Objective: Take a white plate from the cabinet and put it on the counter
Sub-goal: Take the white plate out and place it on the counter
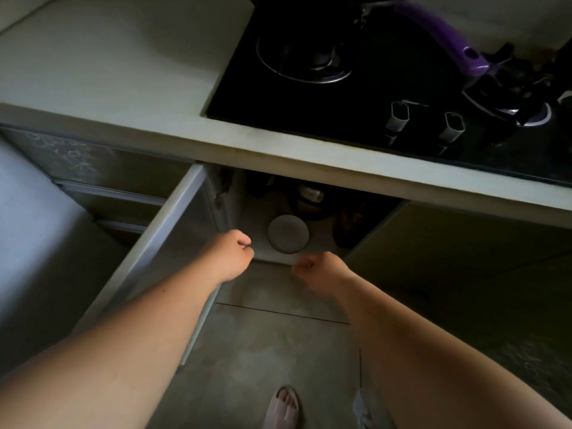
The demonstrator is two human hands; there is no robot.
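A round white plate (288, 234) lies flat on the floor of the open cabinet (263, 209) under the counter (123, 72). My left hand (230, 253) hovers just left of the plate with its fingers curled and nothing in them. At the cabinet's front lip, just below and right of the plate, my right hand (322, 272) is curled in the same way and holds nothing. Neither hand touches the plate.
The left cabinet door (161, 252) stands swung open beside my left arm; the right door (448, 243) is open too. Dark pots and jars (309, 196) sit behind the plate. A black gas hob (387, 88) with a purple-handled pan (445, 35) occupies the counter's right part.
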